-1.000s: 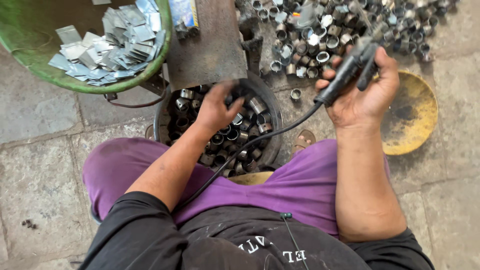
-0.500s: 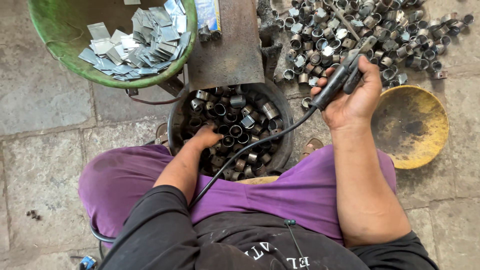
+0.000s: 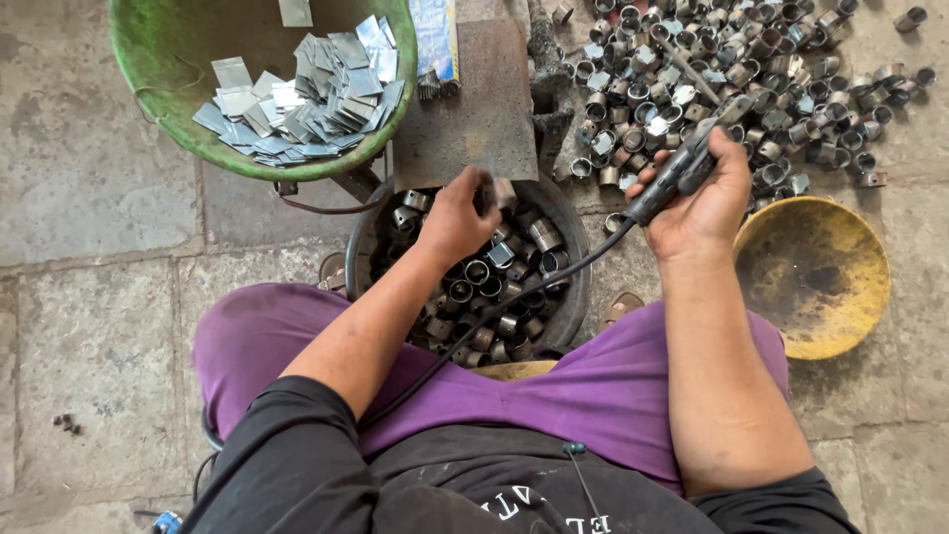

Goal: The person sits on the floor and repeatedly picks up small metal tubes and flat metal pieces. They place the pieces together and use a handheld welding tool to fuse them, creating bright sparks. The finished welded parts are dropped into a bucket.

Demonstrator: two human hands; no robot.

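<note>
Our left hand [image 3: 457, 220] has lifted out of the pan [image 3: 568, 297], now pinching one ring [image 3: 501, 191] at its fingertips; our right hand [image 3: 704, 198] grips the torch [image 3: 682, 170]; we'd best hold the ring steady just left of the torch tip.

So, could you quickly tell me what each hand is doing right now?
Left hand: closed on a small metal ring above the bucket.
Right hand: closed around a black tool handle.
</note>
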